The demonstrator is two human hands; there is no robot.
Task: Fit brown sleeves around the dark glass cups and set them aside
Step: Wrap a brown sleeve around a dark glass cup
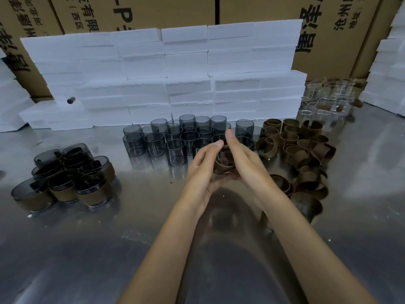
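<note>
Between my two hands, above the middle of the steel table, is a dark glass cup (224,161) with a brown sleeve around its lower part. My left hand (202,170) cups it from the left and below, fingers curved round it. My right hand (242,156) holds it from the right, thumb up over the rim. Several bare dark glass cups (175,140) stand in rows behind my hands. Several loose brown sleeves (306,145) lie in a heap to the right. Sleeved cups (72,174) are stacked in a pile at the left.
A wall of white foam blocks (166,80) runs along the back of the steel table (87,249), with cardboard boxes (328,25) behind it. Clear glass beakers (328,97) stand at the back right. More foam blocks (388,69) are stacked at the far right.
</note>
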